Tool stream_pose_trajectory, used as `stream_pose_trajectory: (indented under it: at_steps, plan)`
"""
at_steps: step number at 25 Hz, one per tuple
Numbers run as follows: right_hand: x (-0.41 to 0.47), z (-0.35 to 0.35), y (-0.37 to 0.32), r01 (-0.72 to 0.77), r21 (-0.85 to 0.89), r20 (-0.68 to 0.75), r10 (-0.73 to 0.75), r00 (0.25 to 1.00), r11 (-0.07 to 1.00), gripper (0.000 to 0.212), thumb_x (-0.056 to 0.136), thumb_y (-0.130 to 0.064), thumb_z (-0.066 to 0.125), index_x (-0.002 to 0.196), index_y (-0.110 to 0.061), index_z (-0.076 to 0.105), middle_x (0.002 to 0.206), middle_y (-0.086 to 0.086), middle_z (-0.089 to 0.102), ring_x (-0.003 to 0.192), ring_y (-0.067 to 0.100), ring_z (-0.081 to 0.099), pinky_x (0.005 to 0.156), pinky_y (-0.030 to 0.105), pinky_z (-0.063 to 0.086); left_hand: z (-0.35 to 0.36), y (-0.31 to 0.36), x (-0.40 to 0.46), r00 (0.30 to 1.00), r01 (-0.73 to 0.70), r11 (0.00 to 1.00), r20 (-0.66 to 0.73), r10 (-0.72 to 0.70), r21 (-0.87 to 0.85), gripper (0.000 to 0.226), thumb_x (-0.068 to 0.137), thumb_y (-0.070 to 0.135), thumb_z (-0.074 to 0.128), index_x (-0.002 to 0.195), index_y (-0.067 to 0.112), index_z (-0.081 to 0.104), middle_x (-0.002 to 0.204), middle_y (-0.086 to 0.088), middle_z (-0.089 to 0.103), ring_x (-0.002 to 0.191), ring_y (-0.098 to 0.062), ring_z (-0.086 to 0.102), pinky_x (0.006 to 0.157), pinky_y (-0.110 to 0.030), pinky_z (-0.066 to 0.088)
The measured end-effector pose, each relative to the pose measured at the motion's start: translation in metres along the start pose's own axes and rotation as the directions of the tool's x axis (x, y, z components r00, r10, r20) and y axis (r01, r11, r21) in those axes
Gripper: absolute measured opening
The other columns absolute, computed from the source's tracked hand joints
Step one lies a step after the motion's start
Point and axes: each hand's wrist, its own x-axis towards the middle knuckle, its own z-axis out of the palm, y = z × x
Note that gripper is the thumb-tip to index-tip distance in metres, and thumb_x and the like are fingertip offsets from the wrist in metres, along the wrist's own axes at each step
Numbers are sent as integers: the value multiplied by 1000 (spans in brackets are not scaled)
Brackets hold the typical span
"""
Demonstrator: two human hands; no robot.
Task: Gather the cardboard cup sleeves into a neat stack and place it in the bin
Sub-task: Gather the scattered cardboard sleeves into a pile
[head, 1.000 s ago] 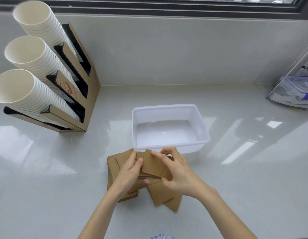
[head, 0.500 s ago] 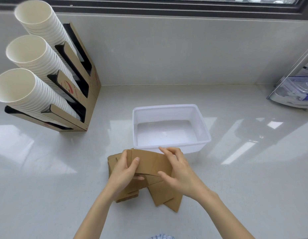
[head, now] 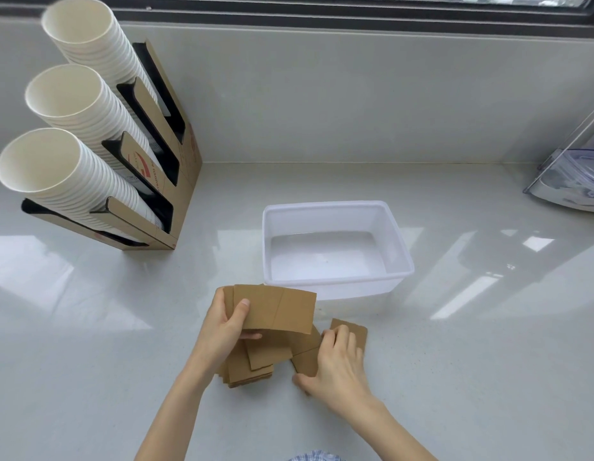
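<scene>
The left hand [head: 224,331] pinches a small bundle of cup sleeves [head: 275,309], its long axis running left to right, lifted just before the bin [head: 335,207]. The right hand [head: 338,364] lies flat on the loose sleeves [head: 352,329] on the counter [head: 455,344] and hides most of them. More sleeves lie under the left wrist. The white bin stands mid-counter, a cup dispenser [head: 186,168] at the back left corner.

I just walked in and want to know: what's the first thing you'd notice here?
Probably the three long stacks of white paper cups leaning out of a cardboard holder at far left. Then the white bin mid-counter, nothing in it, and just before it the left hand holding up brown sleeves.
</scene>
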Motion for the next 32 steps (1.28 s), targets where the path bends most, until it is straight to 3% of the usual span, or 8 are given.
stream_pose_trajectory:
  at_steps: [4,9,12,16,21,23,27,32]
  plan:
    - [4,-3,6,-22,56,-17,23,1000,998,59,76,-38,58,120,-8,35,124,10,35,116,28,34,94,32,34,1,1,0,1000,-1,1000,-2,1,14,14,93,18,42,86,30,45,94,7,54,82,-10,59,47,-13,53]
    - [4,-23,38,-5,280,-32,15,999,960,61,77,-30,57,129,-12,31,114,3,33,117,24,37,96,28,34,-1,-1,2,1000,0,1000,-19,0,17,11,93,18,42,103,17,44,95,6,53,83,-10,57,47,-14,54]
    - [-3,-35,57,23,405,-10,-21,1000,914,64,78,-27,58,134,-16,28,113,-3,30,111,18,43,97,29,38,-1,0,3,1000,4,1000,-22,-4,7,11,93,17,41,104,16,43,94,6,52,83,-10,57,46,-14,54]
    - [-10,-45,67,74,474,-86,-38,996,877,62,81,-25,58,134,-18,28,114,-7,32,100,6,45,82,17,35,0,1,3,1000,14,1000,-11,-14,3,8,93,14,40,97,20,44,92,5,52,81,-10,57,46,-15,53]
    - [-10,-57,60,191,507,-179,-114,977,841,53,80,-22,57,128,-26,36,114,-17,37,103,-17,40,76,4,39,3,1,2,999,33,999,1,-33,42,8,92,15,41,94,21,45,102,-5,50,83,-17,58,45,-13,52]
    - [-10,-59,51,253,480,-194,-180,964,840,56,76,-28,56,129,-28,36,115,-23,35,107,-13,40,80,5,38,6,2,0,999,43,998,19,-44,37,8,92,14,40,97,18,46,105,-8,49,82,-20,59,46,-14,52]
    - [-6,-58,33,368,390,-215,-305,928,844,66,72,-36,53,135,-27,32,121,-21,31,115,-2,36,98,15,32,16,7,-6,995,54,998,89,-51,-27,17,93,13,36,87,24,47,90,1,52,73,-17,62,45,-15,52]
    - [0,-53,19,448,289,-212,-399,892,846,67,75,-34,55,136,-32,28,128,-19,31,119,3,33,103,21,25,23,9,-11,982,121,989,154,-106,-88,21,95,24,30,89,26,50,89,1,58,60,-17,69,48,-18,54]
